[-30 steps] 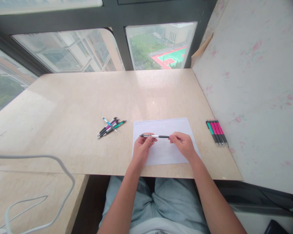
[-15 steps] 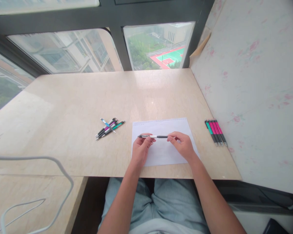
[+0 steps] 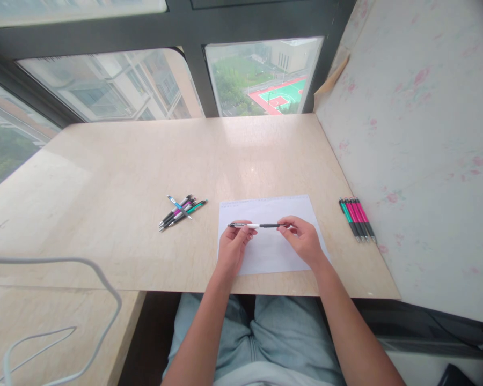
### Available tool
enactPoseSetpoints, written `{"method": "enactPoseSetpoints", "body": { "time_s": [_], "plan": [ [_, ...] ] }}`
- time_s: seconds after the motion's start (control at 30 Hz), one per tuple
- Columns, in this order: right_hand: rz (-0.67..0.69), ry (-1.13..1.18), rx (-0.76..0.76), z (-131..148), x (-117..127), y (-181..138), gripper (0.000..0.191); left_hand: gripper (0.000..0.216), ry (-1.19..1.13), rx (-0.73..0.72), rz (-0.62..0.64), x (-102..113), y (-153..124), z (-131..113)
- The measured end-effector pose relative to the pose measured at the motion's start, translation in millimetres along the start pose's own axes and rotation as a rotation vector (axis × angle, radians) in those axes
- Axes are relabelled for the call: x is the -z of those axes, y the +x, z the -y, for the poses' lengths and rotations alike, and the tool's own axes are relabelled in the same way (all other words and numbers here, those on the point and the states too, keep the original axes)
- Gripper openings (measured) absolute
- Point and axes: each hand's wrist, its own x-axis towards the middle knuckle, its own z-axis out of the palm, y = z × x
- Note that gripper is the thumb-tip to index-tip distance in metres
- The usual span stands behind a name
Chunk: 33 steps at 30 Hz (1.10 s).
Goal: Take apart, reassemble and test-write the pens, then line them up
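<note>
A black and white pen [image 3: 261, 225] is held level over a white sheet of paper [image 3: 270, 252] near the table's front edge. My left hand [image 3: 233, 247] pinches its left part between thumb and fingers. My right hand [image 3: 303, 240] pinches its right end, fingers curled. Both hands hover just above the paper.
A loose pile of several pens [image 3: 181, 210] lies left of the paper. A neat row of several pink and green pens [image 3: 357, 219] lies at the table's right edge by the wall [image 3: 418, 139]. The beige table [image 3: 145, 161] meets windows behind. A white cable [image 3: 64, 321] loops at lower left.
Both hands have stayed on the pen over the paper; the right fingers shifted slightly along its right end. Nothing else has moved.
</note>
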Motion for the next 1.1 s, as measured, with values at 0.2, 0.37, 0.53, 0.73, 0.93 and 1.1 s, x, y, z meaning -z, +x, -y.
{"method": "enactPoseSetpoints", "body": {
  "time_s": [0.2, 0.37, 0.53, 0.73, 0.93, 1.1],
  "plan": [
    [-0.002, 0.035, -0.025, -2.4, 0.6, -0.3, 0.009, 0.020, -0.002, 0.010, -0.005, -0.7, -0.3, -0.9],
    [-0.053, 0.116, -0.061, -0.9, 3.7, -1.6, 0.011, 0.020, -0.010, 0.016, -0.003, -0.1, -0.2, -1.1],
    [-0.137, 0.276, -0.100, -1.7, 7.8, -2.5, 0.017, 0.020, -0.036, 0.029, -0.014, -0.3, -0.1, -2.8],
    [-0.177, 0.435, -0.082, -5.5, 11.8, 1.0, 0.019, 0.022, -0.128, 0.059, -0.030, 0.4, 0.2, -6.6],
    [-0.206, 0.468, -0.064, 0.0, 10.3, -0.9, 0.014, 0.023, -0.141, 0.066, -0.022, 0.4, -0.8, -7.4],
    [-0.234, 0.382, -0.016, 12.9, 6.4, -2.6, 0.013, 0.024, -0.189, 0.075, -0.006, 2.2, -2.0, -7.6]
  ]
}}
